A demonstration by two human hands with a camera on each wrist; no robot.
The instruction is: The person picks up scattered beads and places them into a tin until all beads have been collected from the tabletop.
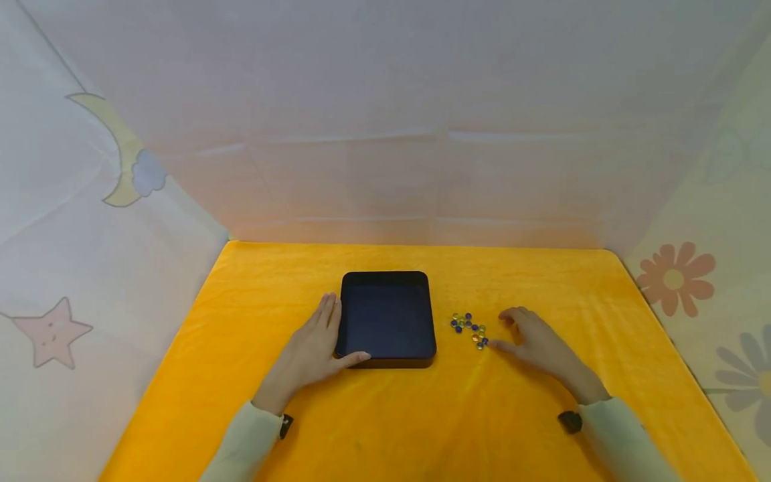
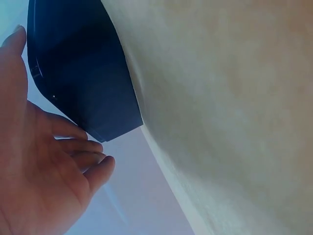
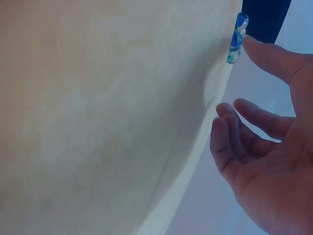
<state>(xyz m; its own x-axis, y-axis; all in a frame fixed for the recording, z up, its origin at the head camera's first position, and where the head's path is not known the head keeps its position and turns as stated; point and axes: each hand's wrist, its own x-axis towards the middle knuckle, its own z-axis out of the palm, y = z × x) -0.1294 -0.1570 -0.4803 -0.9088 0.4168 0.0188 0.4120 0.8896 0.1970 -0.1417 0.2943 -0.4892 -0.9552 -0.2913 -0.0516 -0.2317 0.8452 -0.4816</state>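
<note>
A shallow black square tray (image 1: 390,321) stands on the yellow cloth. My left hand (image 1: 314,348) rests against its left side, fingers stretched along the wall and thumb over the near left corner. In the left wrist view that hand (image 2: 49,166) lies beside the dark tray wall (image 2: 93,73). Right of the tray lies a loose cluster of small shiny glass beads (image 1: 461,323), blue and clear yellowish. My right hand (image 1: 539,345) hovers just right of them, fingers loosely bent and apart from the thumb, holding nothing. Its thumb tip is close to the nearest beads (image 3: 237,38); contact is unclear.
The yellow cloth (image 1: 397,422) covers the table. Pale fabric walls enclose it at the back (image 1: 385,181) and sides, printed with a moon (image 1: 123,161), a star (image 1: 54,333) and flowers (image 1: 676,280).
</note>
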